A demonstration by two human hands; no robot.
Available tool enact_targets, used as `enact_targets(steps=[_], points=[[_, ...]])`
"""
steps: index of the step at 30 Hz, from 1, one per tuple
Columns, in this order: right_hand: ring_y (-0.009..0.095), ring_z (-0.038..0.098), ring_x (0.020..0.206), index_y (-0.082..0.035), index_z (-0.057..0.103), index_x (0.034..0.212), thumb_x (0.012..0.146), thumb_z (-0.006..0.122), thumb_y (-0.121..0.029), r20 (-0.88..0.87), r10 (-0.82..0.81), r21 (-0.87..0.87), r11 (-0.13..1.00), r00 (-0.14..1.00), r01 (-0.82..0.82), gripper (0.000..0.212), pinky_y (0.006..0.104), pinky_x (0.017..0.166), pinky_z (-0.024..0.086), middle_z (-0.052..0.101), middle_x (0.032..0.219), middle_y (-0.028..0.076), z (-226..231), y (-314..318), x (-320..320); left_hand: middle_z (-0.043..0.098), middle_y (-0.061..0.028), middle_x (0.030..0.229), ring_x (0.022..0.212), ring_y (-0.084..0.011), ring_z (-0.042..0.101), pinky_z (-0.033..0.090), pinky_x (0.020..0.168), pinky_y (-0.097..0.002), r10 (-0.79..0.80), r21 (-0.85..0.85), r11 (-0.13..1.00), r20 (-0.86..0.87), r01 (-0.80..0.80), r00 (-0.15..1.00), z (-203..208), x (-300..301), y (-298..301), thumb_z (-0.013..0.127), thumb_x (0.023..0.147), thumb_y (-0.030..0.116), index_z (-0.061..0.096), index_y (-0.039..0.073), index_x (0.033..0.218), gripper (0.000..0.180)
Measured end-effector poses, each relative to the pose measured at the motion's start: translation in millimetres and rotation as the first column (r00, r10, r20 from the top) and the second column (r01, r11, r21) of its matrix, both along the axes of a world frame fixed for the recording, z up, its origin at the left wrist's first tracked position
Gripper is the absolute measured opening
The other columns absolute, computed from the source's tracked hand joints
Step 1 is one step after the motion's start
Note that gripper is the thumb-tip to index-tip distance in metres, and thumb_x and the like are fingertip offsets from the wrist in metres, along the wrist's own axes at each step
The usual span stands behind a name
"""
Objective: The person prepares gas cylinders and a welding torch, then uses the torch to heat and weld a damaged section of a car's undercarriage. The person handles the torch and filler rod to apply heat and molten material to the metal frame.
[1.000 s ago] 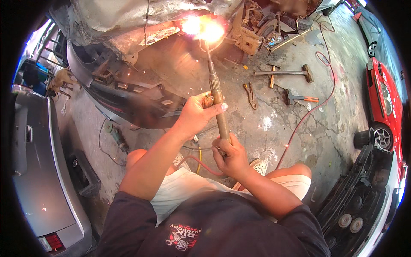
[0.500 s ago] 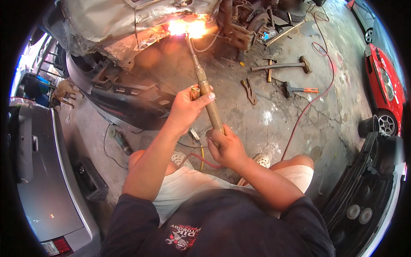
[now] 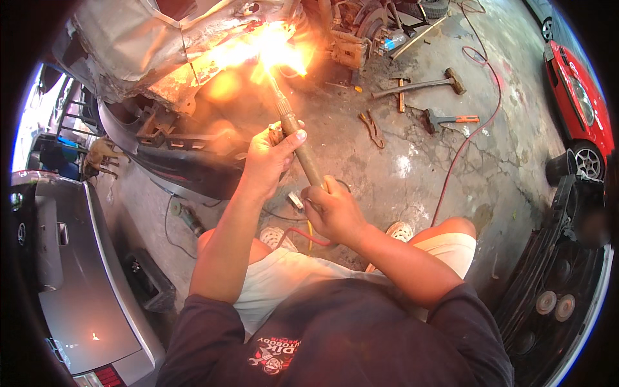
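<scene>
A brass-coloured gas torch [image 3: 305, 158] is held in both my hands, its tip angled up and away. My left hand [image 3: 271, 155] grips it near the valve, thumb along the body. Around the rear end of the handle my right hand [image 3: 332, 209] is closed. Bright flame [image 3: 277, 55] spreads from the tip against the lower edge of a battered car body panel [image 3: 145, 48]. Glare hides the exact spot where the flame meets the metal. Red and yellow hoses [image 3: 309, 237] run below my right hand.
On the concrete lie a sledgehammer [image 3: 455, 80], an orange-handled hammer [image 3: 451, 119] and rusty pliers [image 3: 372, 129]. A dark bumper [image 3: 187, 169] and an angle grinder [image 3: 187, 216] are to the left, near a grey tailgate [image 3: 84, 277]. A red car [image 3: 577, 103] stands right, and a dog [image 3: 102, 157] far left.
The torch has shifted slightly left with both hands. Its flame has grown larger and brighter, spreading along the panel's edge. The view has also shifted a little.
</scene>
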State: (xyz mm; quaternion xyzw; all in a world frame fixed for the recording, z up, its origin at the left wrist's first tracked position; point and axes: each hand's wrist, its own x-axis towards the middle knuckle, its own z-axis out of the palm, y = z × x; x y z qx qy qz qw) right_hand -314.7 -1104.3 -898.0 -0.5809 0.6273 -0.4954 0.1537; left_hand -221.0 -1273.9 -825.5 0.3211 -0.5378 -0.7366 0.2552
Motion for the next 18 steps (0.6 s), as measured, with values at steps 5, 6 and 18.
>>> enact_targets(steps=[5, 6, 18], points=[[0.041, 0.068, 0.071, -0.014, 0.068, 0.107, 0.091, 0.073, -0.015, -0.013, 0.006, 0.028, 1.0, 1.0, -0.005, 0.016, 0.0507, 0.064, 0.057, 0.06, 0.096, 0.017, 0.6, -0.8, 0.3, 0.057, 0.006, 0.085, 0.06, 0.0001, 0.044, 0.033, 0.051, -0.0179, -0.005, -0.009, 1.0, 0.037, 0.006, 0.999, 0.4, 2.7, -2.2, 0.076, 0.101, 0.018, 0.069, 0.004, 0.125, 0.029], [0.041, 0.068, 0.071, -0.014, 0.068, 0.107, 0.092, 0.073, -0.015, -0.019, 0.004, 0.043, 0.999, 1.0, -0.003, 0.016, 0.0509, 0.064, 0.058, 0.06, 0.096, 0.017, 1.0, -0.2, 0.9, 0.058, 0.0058, 0.086, 0.06, 0.0001, 0.044, 0.033, 0.051, -0.0178, -0.002, -0.013, 1.0, 0.044, 0.003, 0.999, 0.1, 3.0, -2.3, 0.076, 0.101, 0.018, 0.068, 0.004, 0.125, 0.029], [0.042, 0.066, 0.079, -0.014, 0.07, 0.109, 0.09, 0.074, -0.012, 0.03, 0.014, 0.141, 0.99, 0.999, -0.018, 0.02, 0.0512, 0.071, 0.057, 0.057, 0.095, 0.017, 6.3, -2.8, 1.3, 0.058, 0.0072, 0.084, 0.058, -0.0002, 0.041, 0.03, 0.05, -0.0195, 0.013, 0.0, 1.0, -0.003, -0.013, 1.0, -2.2, 0.6, -6.3, 0.081, 0.097, 0.02, 0.07, 0.005, 0.121, 0.03]])
